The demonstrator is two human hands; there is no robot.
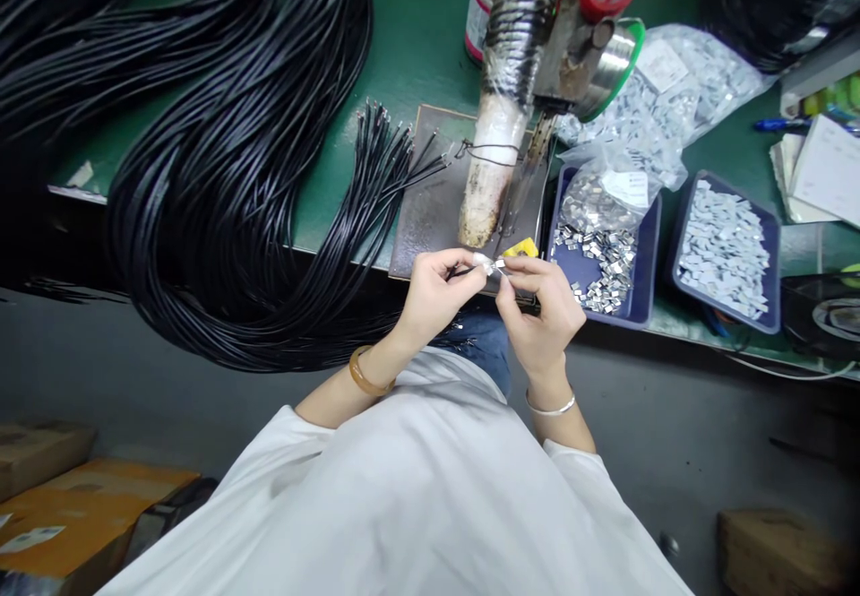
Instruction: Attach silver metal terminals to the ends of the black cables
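Observation:
My left hand (pixel 436 296) is closed in a pinch on the end of a black cable (pixel 460 271). Fingertips of my right hand (pixel 543 309) pinch a small shiny metal connector piece (pixel 499 264), which meets the cable end between both hands. How far the two fit together is too small to tell. Just behind my fingers sits a yellow object (pixel 520 249) on a dark flat plate (pixel 423 220). To the right of my right hand, a blue tray (pixel 643 282) contains loose metal pieces (pixel 608 264) and a bag of more.
A thick bundle of black cables (pixel 248 175) hangs over the left table edge, its stripped ends (pixel 382 148) on the plate. A film-wrapped duct (pixel 501 121) comes down ahead, beside a solder wire spool (pixel 611 72). A second tray (pixel 772 282) bears pale small parts, near plastic bags (pixel 712 76).

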